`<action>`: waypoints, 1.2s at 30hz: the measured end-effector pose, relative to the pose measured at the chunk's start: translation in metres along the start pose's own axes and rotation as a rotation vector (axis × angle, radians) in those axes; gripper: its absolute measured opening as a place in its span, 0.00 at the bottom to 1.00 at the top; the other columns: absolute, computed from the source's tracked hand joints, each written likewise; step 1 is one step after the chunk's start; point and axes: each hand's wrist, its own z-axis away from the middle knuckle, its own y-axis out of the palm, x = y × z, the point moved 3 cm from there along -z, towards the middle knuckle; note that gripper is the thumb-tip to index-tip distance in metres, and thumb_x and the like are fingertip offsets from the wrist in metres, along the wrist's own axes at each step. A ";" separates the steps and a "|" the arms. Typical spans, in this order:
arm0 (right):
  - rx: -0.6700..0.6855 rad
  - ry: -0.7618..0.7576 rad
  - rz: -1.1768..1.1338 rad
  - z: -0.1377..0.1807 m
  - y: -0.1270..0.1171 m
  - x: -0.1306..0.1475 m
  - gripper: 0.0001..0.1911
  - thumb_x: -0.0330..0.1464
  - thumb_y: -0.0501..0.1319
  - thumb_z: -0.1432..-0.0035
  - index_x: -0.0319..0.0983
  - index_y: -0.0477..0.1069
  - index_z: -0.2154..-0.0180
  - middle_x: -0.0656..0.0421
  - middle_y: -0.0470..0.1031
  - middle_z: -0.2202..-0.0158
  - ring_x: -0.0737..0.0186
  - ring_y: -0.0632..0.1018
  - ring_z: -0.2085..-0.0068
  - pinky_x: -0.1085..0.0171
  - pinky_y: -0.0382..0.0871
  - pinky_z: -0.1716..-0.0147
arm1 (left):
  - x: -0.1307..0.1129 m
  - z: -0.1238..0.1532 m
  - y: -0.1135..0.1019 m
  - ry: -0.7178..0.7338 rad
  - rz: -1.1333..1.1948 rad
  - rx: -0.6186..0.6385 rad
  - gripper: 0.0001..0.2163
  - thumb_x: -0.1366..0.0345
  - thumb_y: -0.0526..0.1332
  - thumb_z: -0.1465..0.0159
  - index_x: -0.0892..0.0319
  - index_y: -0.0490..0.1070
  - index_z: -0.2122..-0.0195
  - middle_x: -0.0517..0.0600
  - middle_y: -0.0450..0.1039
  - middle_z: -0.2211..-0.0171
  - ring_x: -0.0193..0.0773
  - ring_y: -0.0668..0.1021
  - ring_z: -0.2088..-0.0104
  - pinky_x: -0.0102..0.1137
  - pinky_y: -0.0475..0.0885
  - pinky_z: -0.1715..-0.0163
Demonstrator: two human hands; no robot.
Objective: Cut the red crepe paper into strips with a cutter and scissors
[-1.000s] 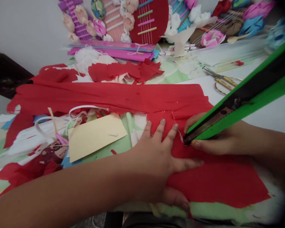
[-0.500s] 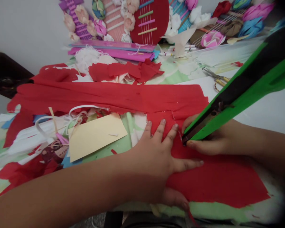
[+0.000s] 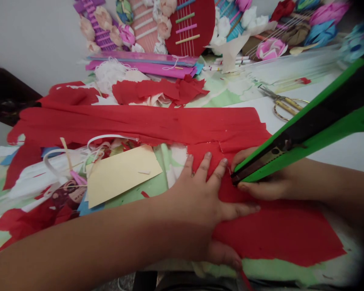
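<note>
My left hand (image 3: 204,202) lies flat with fingers spread on a sheet of red crepe paper (image 3: 279,234), pressing it to the table. My right hand (image 3: 269,182) grips a green and black utility knife (image 3: 306,133), whose tip touches the red paper just right of my left fingertips. A long strip of the same red paper (image 3: 139,123) runs across the table behind both hands.
A cream card (image 3: 121,173) and white paper strips (image 3: 66,157) lie at left. Gold-handled scissors (image 3: 283,103) rest on a white sheet at right. Torn red scraps (image 3: 160,91), purple strips (image 3: 145,64) and paper flowers (image 3: 269,48) crowd the back.
The knife's handle swung up and back down while its tip crept slightly left along the red paper. My left hand stayed put.
</note>
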 end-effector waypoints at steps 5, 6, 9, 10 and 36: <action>0.020 0.102 -0.026 0.003 0.000 -0.006 0.06 0.35 0.57 0.48 0.39 0.68 0.72 0.62 0.74 0.70 0.69 0.75 0.70 0.73 0.69 0.75 | 0.000 0.000 0.000 0.009 -0.038 0.000 0.35 0.37 0.54 0.51 0.35 0.47 0.42 0.54 0.33 0.36 0.75 0.42 0.43 0.66 0.43 0.56; 0.028 0.122 -0.040 0.003 0.000 -0.007 0.07 0.35 0.57 0.48 0.39 0.69 0.72 0.62 0.74 0.70 0.68 0.75 0.70 0.72 0.69 0.75 | 0.000 0.001 -0.001 0.009 -0.040 -0.003 0.35 0.37 0.54 0.51 0.35 0.47 0.42 0.55 0.33 0.36 0.75 0.42 0.42 0.66 0.43 0.56; 0.042 0.149 -0.066 0.003 -0.001 -0.007 0.08 0.36 0.57 0.48 0.39 0.69 0.72 0.61 0.75 0.69 0.67 0.76 0.70 0.71 0.69 0.74 | -0.001 0.001 -0.002 0.006 -0.032 0.011 0.35 0.37 0.55 0.51 0.36 0.48 0.42 0.56 0.34 0.36 0.75 0.41 0.43 0.66 0.43 0.55; 0.044 0.150 -0.067 0.003 -0.001 -0.007 0.07 0.36 0.57 0.48 0.39 0.69 0.72 0.61 0.75 0.69 0.67 0.76 0.69 0.71 0.69 0.74 | -0.001 0.001 -0.002 0.006 -0.029 0.014 0.35 0.38 0.55 0.51 0.36 0.48 0.42 0.56 0.34 0.36 0.76 0.41 0.43 0.66 0.43 0.55; 0.089 0.139 -0.102 0.003 0.001 -0.004 0.06 0.34 0.59 0.50 0.38 0.67 0.75 0.64 0.67 0.78 0.72 0.70 0.77 0.73 0.64 0.78 | -0.001 -0.001 -0.002 0.002 -0.027 0.035 0.35 0.38 0.55 0.51 0.37 0.50 0.42 0.56 0.32 0.36 0.75 0.42 0.43 0.66 0.42 0.55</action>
